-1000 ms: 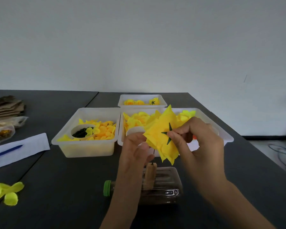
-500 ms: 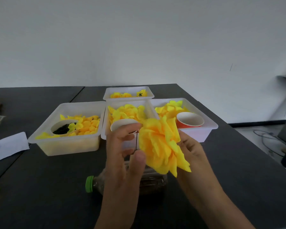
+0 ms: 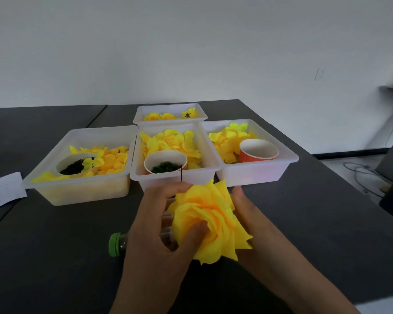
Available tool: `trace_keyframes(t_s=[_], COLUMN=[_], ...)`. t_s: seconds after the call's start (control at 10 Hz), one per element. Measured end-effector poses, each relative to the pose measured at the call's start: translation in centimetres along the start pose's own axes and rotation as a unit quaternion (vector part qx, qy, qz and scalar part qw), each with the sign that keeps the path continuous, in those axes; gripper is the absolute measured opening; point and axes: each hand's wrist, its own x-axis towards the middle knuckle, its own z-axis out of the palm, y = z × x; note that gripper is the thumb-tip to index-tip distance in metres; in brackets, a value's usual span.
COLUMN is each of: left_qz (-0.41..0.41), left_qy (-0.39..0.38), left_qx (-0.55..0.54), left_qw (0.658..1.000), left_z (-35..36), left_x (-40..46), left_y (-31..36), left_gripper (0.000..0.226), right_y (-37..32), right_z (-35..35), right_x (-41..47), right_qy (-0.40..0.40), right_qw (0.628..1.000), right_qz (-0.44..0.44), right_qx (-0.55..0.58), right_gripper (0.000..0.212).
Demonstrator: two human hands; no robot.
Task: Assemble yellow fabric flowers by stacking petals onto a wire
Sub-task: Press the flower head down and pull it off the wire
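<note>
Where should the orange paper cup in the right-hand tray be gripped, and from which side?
I would take the orange paper cup by its rim, pinching the wall from above. It stands upright and open-mouthed in the right tray, so the tray walls block a low side approach, and yellow petals crowd its left. Its near-right rim looks freest.

Both forearms show bare from the lower edge of the frame up to the wrists, with no sleeve cuffs in view. The left hand [image 3: 159,225] and right hand [image 3: 247,214] wear no gloves, rings or watch.
</note>
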Motion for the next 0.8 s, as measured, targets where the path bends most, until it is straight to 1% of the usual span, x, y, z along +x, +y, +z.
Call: trace_keyframes(t_s=[0.1, 0.2, 0.3, 0.4, 0.5, 0.6, 0.7, 0.8], left_qz=[0.046, 0.115, 0.102, 0.118, 0.134, 0.127, 0.122, 0.115], left_qy=[0.041, 0.087, 0.081, 0.105, 0.126, 0.123, 0.107, 0.09], left_qx=[0.032, 0.09, 0.071, 0.12, 0.161, 0.161, 0.168, 0.169], left_qw=[0.998, 0.985, 0.989, 0.98, 0.97, 0.971, 0.972, 0.975], left_z=[0.4, 0.7, 0.6, 0.7, 1.0, 1.1, 1.1, 0.9], left_x=[0.1, 0.4, 0.6, 0.2, 0.0, -0.1, 0.2, 0.3], left_y=[-0.1, -0.3, -0.4, -0.8, -1.1, -1.0, -1.1, -1.0], left_gripper=[0.054, 0.042, 0.045, 0.037, 0.026, 0.025, 0.026, 0.023], right_y=[0.3, 1.3, 1.3, 1.7, 1.8, 2.0, 2.1, 2.2], right_z=[-0.4, -1.2, -1.3, -1.5, -1.6, -1.6, -1.8, -1.9], right_x=[0.2, 0.9, 0.9, 1.0, 1.3, 1.4, 1.3, 1.1], right_qy=[-0.019, -0.019, 0.001, 0.013, 0.01, 0.015, 0.003, -0.017], right_qw=[0.999, 0.998, 0.995, 0.991, 0.988, 0.98, 0.98, 0.985], right_qz=[-0.018, -0.009, -0.044, -0.077, -0.091, -0.1, -0.11, -0.122], right_qx=[-0.041, -0.061, -0.086, -0.11, -0.128, -0.169, -0.166, -0.123], right_gripper=[0.016, 0.05, 0.039, 0.04, 0.034, 0.028, 0.031, 0.035])
